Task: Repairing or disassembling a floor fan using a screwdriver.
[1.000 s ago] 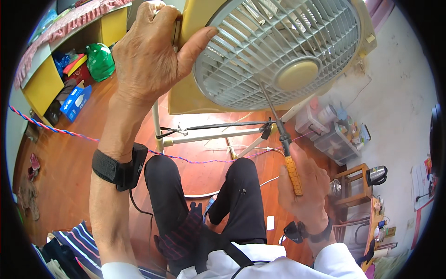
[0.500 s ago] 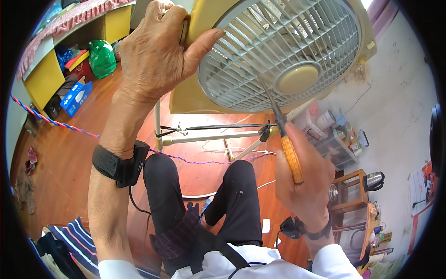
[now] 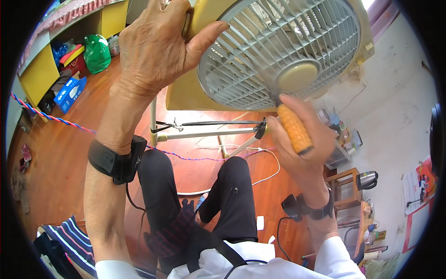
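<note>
A box fan with a cream frame and a grey louvred grille stands tilted before me. My left hand grips its upper left edge, the thumb stretched over the front toward the grille; the fingertips are partly hidden behind the frame. My right hand is closed round the orange textured handle of a screwdriver. The slim shaft points up and left at the lower grille, just below the round cream hub cap. Motion blurs the shaft, so I cannot tell whether its tip touches the slats.
A pale tube stand with black cord tied on it is under the fan. A red-and-blue twisted wire runs across to my knees. At right stand a wooden stool and a kettle; a green bag lies far left.
My right hand has moved up with the screwdriver, bringing the handle closer to the grille. My left hand keeps its hold on the fan, and the view has shifted slightly.
</note>
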A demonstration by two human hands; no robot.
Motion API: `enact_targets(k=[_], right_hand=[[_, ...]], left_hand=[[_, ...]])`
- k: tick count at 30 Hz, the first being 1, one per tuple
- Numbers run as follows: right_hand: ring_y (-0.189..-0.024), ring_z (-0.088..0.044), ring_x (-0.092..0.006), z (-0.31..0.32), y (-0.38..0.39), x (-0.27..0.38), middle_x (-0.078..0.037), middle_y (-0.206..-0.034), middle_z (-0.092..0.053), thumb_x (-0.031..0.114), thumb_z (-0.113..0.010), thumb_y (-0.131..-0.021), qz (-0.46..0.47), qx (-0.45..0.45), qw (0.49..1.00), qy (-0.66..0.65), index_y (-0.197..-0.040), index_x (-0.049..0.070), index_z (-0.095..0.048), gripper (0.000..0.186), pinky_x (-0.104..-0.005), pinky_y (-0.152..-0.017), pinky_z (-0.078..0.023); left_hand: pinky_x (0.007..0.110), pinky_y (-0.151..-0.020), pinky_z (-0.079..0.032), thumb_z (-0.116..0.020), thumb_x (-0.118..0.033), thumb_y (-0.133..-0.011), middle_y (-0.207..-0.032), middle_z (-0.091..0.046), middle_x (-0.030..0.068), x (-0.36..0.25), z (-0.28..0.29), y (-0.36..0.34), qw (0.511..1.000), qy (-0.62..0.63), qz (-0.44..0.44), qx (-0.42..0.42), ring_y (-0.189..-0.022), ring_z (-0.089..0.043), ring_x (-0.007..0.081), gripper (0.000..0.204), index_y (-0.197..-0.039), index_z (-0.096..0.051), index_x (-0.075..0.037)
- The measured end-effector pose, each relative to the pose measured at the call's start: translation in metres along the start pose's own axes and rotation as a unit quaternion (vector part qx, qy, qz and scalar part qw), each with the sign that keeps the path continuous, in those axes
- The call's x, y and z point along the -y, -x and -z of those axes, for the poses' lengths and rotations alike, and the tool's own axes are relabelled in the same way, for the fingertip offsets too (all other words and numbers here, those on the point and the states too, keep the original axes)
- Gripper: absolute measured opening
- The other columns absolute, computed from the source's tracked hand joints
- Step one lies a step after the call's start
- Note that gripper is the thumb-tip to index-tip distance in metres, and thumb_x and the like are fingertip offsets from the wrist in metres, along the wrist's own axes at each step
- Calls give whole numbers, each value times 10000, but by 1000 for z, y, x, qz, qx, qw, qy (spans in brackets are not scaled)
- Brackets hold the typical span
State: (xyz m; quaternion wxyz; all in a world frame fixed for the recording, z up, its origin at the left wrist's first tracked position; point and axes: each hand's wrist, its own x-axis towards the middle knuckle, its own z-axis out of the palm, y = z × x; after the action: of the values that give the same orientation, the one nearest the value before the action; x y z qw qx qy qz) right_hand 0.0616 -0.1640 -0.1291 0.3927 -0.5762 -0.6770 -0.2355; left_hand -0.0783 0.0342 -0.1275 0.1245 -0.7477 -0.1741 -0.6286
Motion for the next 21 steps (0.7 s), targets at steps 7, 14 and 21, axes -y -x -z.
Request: enact_targets(k=[7, 14, 21], right_hand=[[-613, -630, -209, 13, -2, 13, -163, -768, -644, 1, -642, -652, 88, 51, 990, 102, -932, -52, -612, 286, -283, -579, -491], [-593, -610, -165, 10, -7, 21, -142, -771, -652, 16, -611, -673, 10, -76, 997, -17, -898, -56, -625, 236, -262, -540, -476], [-620, -642, -253, 14, 5, 13, -169, -805, -654, 8, -655, -647, 122, -18, 990, 68, -921, -74, -601, 291, -285, -585, -506]], left_hand=[[352, -488, -381, -634, -386, -783, -693, -422, 120, -1, 1, 2, 999, -38, 0, 5, -588, -459, 249, 404, -773, -479, -13], [356, -502, -387, -642, -377, -777, -694, -420, 121, 1, 2, -1, 1000, -11, 1, 11, -595, -461, 251, 396, -784, -480, -16], [357, -503, -386, -640, -372, -778, -700, -418, 119, -2, 3, 1, 1000, -22, 2, 21, -598, -462, 250, 391, -791, -475, -18]])
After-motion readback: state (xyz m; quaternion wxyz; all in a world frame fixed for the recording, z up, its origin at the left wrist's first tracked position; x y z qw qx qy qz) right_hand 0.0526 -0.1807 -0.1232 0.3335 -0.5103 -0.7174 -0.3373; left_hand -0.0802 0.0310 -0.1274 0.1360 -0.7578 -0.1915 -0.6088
